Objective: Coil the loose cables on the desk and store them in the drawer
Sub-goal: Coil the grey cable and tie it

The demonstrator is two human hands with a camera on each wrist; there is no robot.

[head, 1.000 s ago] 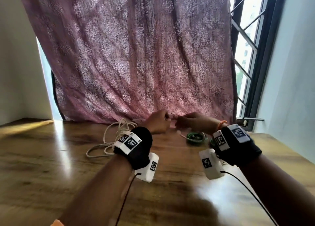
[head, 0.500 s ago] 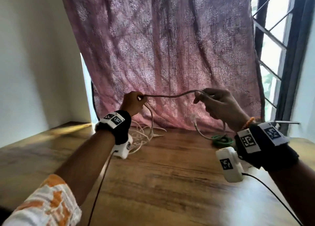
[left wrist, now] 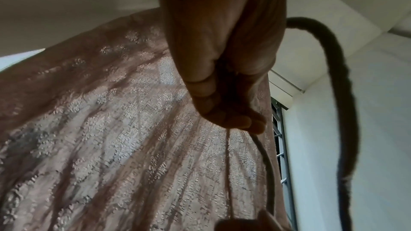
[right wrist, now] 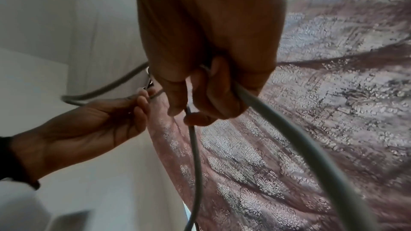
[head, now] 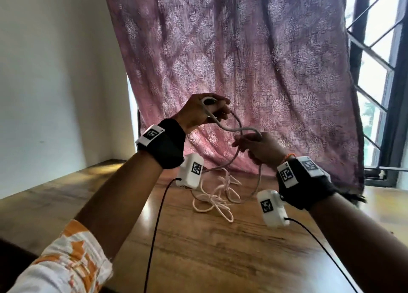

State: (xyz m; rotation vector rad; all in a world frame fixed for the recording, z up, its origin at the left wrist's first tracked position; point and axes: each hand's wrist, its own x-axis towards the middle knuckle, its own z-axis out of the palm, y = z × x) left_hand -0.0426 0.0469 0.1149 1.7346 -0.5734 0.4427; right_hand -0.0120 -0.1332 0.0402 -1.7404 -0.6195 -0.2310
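A long white cable (head: 223, 124) runs between my two raised hands, and its loose rest (head: 217, 198) lies tangled on the wooden desk (head: 209, 248) below. My left hand (head: 206, 111) is held high and grips the cable's end in curled fingers (left wrist: 231, 119). My right hand (head: 256, 147), lower and to the right, pinches a loop of the same cable (right wrist: 278, 117). From the right wrist view the cable (right wrist: 106, 89) reaches across to my left hand (right wrist: 124, 117). No drawer is in view.
A pink patterned curtain (head: 242, 71) hangs right behind the hands down to the desk's far edge. A barred window (head: 379, 94) is at the right, a white wall (head: 55, 82) at the left. Black sensor wires (head: 154, 237) trail from both wrist units.
Both hands lifted the cable off the desk. The stretch that was pulled taut between them half a second ago has slackened into a loop as the hands came closer together.
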